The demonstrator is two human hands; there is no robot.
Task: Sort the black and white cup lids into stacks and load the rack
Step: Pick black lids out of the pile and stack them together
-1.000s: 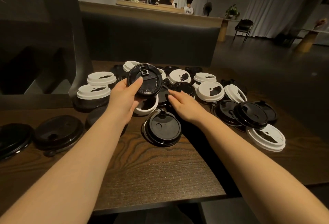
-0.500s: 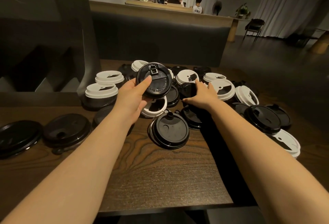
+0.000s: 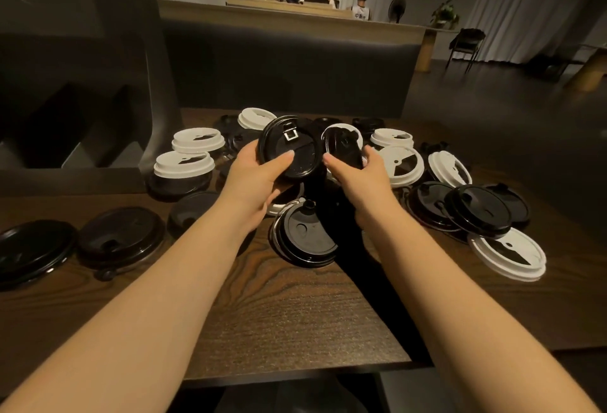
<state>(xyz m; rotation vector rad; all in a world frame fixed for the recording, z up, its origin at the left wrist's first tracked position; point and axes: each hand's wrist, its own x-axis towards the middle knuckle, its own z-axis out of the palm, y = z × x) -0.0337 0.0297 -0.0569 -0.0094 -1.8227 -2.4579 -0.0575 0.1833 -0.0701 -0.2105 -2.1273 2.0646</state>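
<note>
Lids are pairing up: the right hand (image 3: pixel 358 176), which a second ago lay flat on the pile, now pinches a second round black plastic lid (image 3: pixel 345 146) raised beside the left hand's (image 3: pixel 256 176) held black lid (image 3: pixel 289 149), mid-frame above the wooden counter (image 3: pixel 295 314), so a black stack looks underway.

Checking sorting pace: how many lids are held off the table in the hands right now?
2. The tabbed black lid is gripped by the left hand. The smaller black lid is held in the right hand. Others nested underneath may be hidden.
</note>
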